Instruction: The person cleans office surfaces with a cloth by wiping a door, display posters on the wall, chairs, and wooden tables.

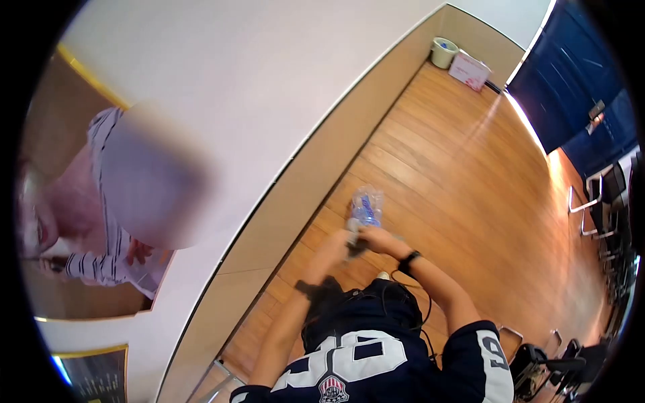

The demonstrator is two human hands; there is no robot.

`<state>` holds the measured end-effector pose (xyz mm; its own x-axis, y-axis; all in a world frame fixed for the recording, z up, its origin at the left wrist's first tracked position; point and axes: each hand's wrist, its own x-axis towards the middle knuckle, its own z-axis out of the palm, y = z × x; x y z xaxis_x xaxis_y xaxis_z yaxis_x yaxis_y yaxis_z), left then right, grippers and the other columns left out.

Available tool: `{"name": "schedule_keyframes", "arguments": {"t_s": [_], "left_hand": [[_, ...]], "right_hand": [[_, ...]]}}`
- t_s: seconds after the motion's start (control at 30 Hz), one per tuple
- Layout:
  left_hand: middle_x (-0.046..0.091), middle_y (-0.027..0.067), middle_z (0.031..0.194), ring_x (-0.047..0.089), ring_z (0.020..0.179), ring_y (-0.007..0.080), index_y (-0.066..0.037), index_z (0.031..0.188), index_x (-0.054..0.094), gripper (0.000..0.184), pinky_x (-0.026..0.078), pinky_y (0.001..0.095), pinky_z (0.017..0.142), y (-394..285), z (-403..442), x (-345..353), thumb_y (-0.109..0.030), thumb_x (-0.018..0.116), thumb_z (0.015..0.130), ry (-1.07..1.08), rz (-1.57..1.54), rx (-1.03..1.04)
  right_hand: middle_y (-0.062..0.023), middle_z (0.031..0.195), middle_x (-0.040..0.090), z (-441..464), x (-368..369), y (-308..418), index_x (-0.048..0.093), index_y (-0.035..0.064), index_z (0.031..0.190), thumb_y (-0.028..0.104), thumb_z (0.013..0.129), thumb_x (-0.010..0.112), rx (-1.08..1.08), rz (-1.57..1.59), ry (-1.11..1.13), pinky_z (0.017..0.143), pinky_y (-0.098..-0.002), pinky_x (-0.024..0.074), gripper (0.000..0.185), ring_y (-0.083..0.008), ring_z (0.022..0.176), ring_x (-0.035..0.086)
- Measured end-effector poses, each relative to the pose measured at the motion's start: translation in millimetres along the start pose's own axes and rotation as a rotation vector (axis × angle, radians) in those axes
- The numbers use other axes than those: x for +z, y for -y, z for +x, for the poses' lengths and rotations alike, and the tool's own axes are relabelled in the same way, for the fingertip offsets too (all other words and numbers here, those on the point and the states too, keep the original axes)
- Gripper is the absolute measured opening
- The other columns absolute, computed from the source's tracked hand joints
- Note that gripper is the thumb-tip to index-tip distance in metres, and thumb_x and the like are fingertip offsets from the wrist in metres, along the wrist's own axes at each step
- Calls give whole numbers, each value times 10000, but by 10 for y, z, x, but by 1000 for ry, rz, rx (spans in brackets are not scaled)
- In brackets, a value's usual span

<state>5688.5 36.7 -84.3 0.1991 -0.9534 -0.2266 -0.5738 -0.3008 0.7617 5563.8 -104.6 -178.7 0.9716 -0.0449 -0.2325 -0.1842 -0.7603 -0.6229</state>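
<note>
My left hand point(341, 240) and my right hand point(377, 239) meet in front of my body, fingers closed. Between them is a small grey and dark thing point(356, 246), too blurred and covered to name. Just beyond my fingers shows a clear, crinkled plastic thing with blue print point(366, 205), like a bottle or a wrapper. Its near end reaches my hands; I cannot tell whether they grip it or it lies behind them. A black band point(408, 262) circles my right wrist, and a dark band is on my left forearm.
A low partition wall point(322, 161) runs along my left. Far ahead stand a pale bin point(443, 52) and a white-and-pink box point(469, 70), near a blue door point(571, 80). Chairs point(594, 201) line the right side. A picture of a person point(101, 221) hangs at left.
</note>
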Motion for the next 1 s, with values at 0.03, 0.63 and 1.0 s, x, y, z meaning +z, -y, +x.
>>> {"name": "schedule_keyframes", "arguments": {"t_s": [0.03,0.63,1.0], "left_hand": [[588,192,891,576,830,359,-36,955,583,204,460,437,676,-53,200,413,-69,479,782,72,111,104],[616,200,965,584,926,344,7,1010,581,291,458,385,806,-1548,2173,1681,-75,583,731,373,-193,366],[592,75,856,566,793,138,-1,1047,540,289,456,259,681,-1915,3817,1061,32,578,763,243,-179,-139]], "right_hand": [[-159,1002,597,-575,39,-205,625,59,972,8,742,558,-72,186,-242,806,-397,465,244,-343,934,566],[-154,988,605,-3523,7,-1026,579,1,982,-93,639,418,789,662,-1004,895,-359,428,390,-285,994,568],[-142,828,572,-2502,-2017,-2968,570,55,870,20,732,513,292,303,-805,743,-403,438,153,-335,848,547]]}}
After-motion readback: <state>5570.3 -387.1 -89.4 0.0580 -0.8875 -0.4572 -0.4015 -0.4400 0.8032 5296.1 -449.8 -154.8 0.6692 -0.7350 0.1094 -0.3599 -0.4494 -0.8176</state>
